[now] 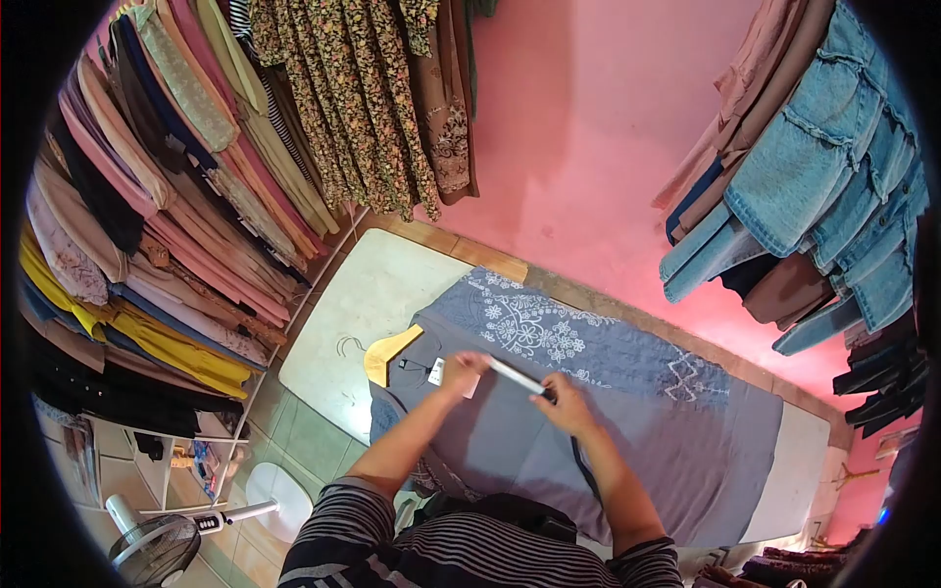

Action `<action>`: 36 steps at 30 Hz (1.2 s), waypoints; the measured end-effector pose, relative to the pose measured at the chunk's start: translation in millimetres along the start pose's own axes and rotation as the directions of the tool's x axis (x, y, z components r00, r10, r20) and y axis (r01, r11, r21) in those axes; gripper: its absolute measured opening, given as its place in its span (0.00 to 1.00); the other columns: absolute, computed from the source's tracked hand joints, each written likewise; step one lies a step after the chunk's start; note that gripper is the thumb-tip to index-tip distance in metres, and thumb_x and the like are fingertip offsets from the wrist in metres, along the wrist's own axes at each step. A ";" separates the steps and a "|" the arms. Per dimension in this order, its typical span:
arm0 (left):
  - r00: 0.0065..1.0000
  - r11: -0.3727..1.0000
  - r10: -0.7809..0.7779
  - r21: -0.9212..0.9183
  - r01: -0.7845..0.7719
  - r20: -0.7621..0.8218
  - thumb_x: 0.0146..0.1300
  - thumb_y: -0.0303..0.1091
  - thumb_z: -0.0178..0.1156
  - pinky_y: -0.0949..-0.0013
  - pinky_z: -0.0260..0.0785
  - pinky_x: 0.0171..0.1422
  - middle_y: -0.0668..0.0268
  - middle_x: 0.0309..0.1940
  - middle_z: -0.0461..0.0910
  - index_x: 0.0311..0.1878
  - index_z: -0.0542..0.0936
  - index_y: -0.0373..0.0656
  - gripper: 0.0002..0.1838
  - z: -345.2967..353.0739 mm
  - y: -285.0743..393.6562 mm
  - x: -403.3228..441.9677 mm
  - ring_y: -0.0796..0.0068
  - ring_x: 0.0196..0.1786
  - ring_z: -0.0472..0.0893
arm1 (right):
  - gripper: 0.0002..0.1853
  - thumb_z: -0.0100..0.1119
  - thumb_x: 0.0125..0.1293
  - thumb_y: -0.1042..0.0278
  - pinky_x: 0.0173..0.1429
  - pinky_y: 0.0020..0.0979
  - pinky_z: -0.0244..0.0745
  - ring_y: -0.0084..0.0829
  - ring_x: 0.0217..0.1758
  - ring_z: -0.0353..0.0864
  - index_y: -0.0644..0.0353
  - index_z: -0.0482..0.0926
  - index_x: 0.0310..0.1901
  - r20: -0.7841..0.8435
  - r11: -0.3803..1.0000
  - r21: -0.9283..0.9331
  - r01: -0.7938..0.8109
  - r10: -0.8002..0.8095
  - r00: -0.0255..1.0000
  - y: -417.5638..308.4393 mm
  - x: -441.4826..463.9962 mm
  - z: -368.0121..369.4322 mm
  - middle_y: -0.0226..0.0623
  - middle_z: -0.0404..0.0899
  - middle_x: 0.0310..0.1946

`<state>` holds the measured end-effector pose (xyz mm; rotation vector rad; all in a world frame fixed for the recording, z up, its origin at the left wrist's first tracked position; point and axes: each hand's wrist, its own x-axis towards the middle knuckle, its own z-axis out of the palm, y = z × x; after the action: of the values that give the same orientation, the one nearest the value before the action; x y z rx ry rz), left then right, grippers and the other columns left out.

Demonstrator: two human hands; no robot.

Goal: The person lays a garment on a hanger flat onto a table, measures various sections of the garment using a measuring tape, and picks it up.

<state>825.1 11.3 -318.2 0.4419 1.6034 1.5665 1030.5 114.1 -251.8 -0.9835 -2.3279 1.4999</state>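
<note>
A grey-blue garment (627, 441) with white floral embroidery lies spread on a white table (338, 284), a wooden hanger (378, 355) at its neck. Above the garment, my left hand (463, 374) is closed near a white tag and on one end of a slim whitish object (518, 375). The other end of that object, which has a dark tip, is in my right hand (563, 404), its fingers closed round it. What the slim object is cannot be made out. A dark strap or cord (585, 468) runs down beside my right forearm.
Racks of clothes (176, 196) fill the left side. A floral dress (343, 108) hangs at the top, denim garments (814, 147) at the right. A fan (162, 549) and a round white base (277, 498) stand at the lower left.
</note>
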 end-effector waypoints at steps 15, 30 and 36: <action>0.758 0.525 0.299 0.763 0.377 -0.580 0.46 0.50 0.64 0.52 0.64 0.44 0.68 0.34 0.77 0.24 0.82 0.53 0.12 -76.4 58.4 65.4 0.59 0.44 0.72 | 0.11 0.60 0.46 0.66 0.40 0.32 0.72 0.36 0.35 0.80 0.60 0.78 0.32 -0.387 0.963 -0.153 -0.223 0.149 0.910 67.6 -7.7 -64.1 0.43 0.80 0.30; 0.774 0.467 0.356 0.817 0.338 -0.523 0.48 0.48 0.63 0.52 0.61 0.46 0.67 0.35 0.74 0.26 0.81 0.52 0.11 -72.7 57.4 60.2 0.60 0.45 0.70 | 0.16 0.63 0.46 0.52 0.45 0.37 0.72 0.40 0.42 0.76 0.55 0.80 0.31 -0.518 0.669 -0.508 -0.542 0.266 0.813 75.6 -34.6 -97.0 0.38 0.77 0.34; 0.752 0.459 0.366 0.809 0.366 -0.548 0.48 0.47 0.64 0.53 0.62 0.47 0.68 0.35 0.75 0.24 0.81 0.53 0.10 -69.9 56.6 61.5 0.60 0.45 0.71 | 0.17 0.63 0.46 0.53 0.47 0.39 0.71 0.42 0.47 0.72 0.56 0.79 0.32 -0.505 0.625 -0.572 -0.532 0.243 0.828 75.3 -31.9 -91.5 0.38 0.75 0.40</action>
<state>719.6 20.6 -292.5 0.4172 3.0252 0.6733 1132.0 180.9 -269.0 -1.8859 -2.4736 0.3465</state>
